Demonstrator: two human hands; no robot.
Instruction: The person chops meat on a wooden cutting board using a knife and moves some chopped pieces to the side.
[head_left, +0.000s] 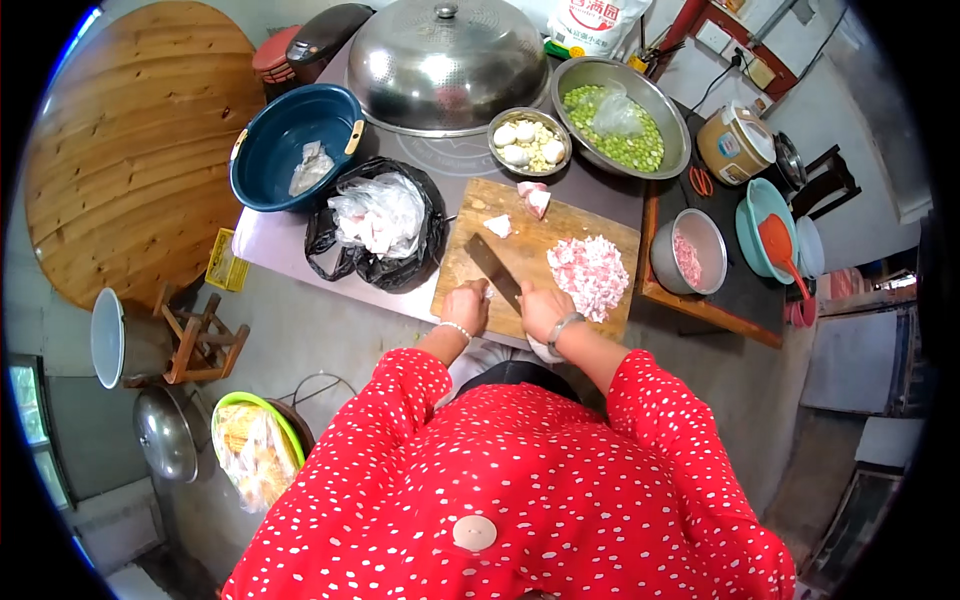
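My right hand (545, 309) grips the handle of a cleaver (493, 268), whose broad blade points up and left over the wooden cutting board (469, 217). At the board's near left edge, my left hand (465, 306) has its fingers bent over a small pale piece (489, 292), mostly hidden; whether it is gripped I cannot tell. A heap of diced pink and white meat (589, 277) lies on the right of the board. Larger chunks of meat (535, 198) and a white piece of fat (498, 226) rest near its far edge.
Left of the board stands a black plastic bag (409, 276) holding clear bags, with a blue basin (259, 161) behind it. Beyond are a bowl of peeled bulbs (527, 142), a basin of green beans (611, 127) and a steel dome lid (450, 67). A pot with minced meat (688, 259) is at right.
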